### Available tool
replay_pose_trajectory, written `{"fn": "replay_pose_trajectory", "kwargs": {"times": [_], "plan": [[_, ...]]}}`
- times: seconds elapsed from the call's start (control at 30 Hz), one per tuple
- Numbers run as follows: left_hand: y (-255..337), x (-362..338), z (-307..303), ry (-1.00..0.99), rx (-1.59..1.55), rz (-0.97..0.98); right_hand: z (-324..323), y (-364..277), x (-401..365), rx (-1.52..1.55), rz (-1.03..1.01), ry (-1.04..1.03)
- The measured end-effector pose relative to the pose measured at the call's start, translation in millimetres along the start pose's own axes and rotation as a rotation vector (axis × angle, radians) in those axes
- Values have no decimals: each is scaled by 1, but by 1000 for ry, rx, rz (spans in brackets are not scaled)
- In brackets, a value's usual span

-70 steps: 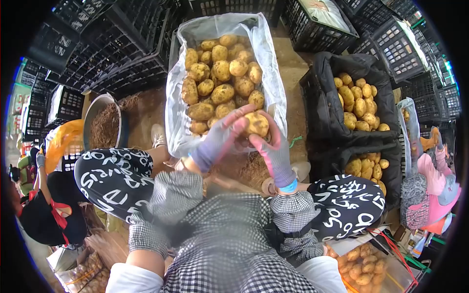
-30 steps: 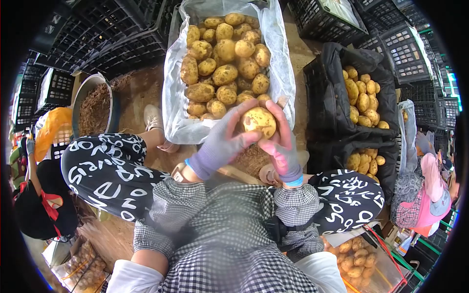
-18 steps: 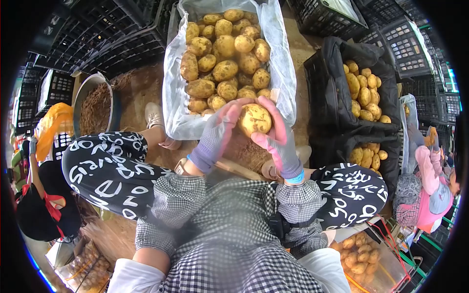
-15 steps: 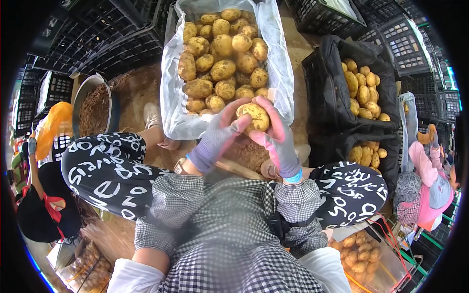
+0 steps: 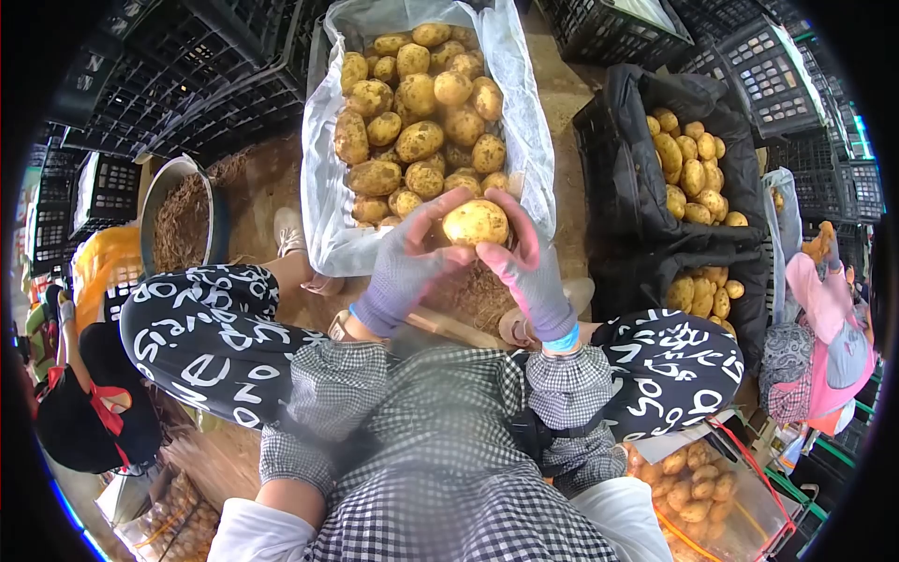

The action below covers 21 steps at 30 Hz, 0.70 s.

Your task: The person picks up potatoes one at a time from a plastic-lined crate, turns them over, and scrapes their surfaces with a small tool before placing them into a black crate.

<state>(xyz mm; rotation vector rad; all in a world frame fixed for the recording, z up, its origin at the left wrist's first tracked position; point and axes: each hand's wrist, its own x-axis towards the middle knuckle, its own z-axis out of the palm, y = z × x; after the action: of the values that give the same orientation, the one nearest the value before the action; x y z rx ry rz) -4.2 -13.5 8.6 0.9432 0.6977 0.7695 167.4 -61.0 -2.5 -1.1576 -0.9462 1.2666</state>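
Observation:
Between my two gloved hands is one yellow potato [image 5: 476, 223], held up just over the near edge of a crate. My left hand [image 5: 412, 262] curves around its left side with thumb and fingertips touching it. On the other side, my right hand [image 5: 526, 267] grips it the same way, thumb at the bottom and fingers behind. Both gloves are grey with pinkish finger parts. Right behind them stands the crate lined with white cloth [image 5: 323, 201], filled with potatoes [image 5: 420, 140] that carry brown soil patches.
On the right, two black-lined crates [image 5: 613, 169] hold potatoes. A round tub [image 5: 150, 211] of brown debris stands at left. Black crates [image 5: 187, 84] are stacked at the back left. More potatoes [image 5: 688, 487] lie in a container at lower right. Other people [image 5: 819, 328] sit at both sides.
The potato has been turned between my hands, so a cleaner, smoother face shows. The view has shifted slightly. At left, a co-worker's hand and the orange bag have moved lower.

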Motion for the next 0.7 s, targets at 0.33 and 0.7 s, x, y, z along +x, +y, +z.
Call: {"fn": "replay_pose_trajectory", "kwargs": {"times": [0.33, 0.7], "plan": [[-14, 10, -14, 13, -20, 61, 7, 0, -3, 79, -8, 47], [-21, 15, -9, -104, -103, 165, 6, -7, 3, -63, -52, 75]]}}
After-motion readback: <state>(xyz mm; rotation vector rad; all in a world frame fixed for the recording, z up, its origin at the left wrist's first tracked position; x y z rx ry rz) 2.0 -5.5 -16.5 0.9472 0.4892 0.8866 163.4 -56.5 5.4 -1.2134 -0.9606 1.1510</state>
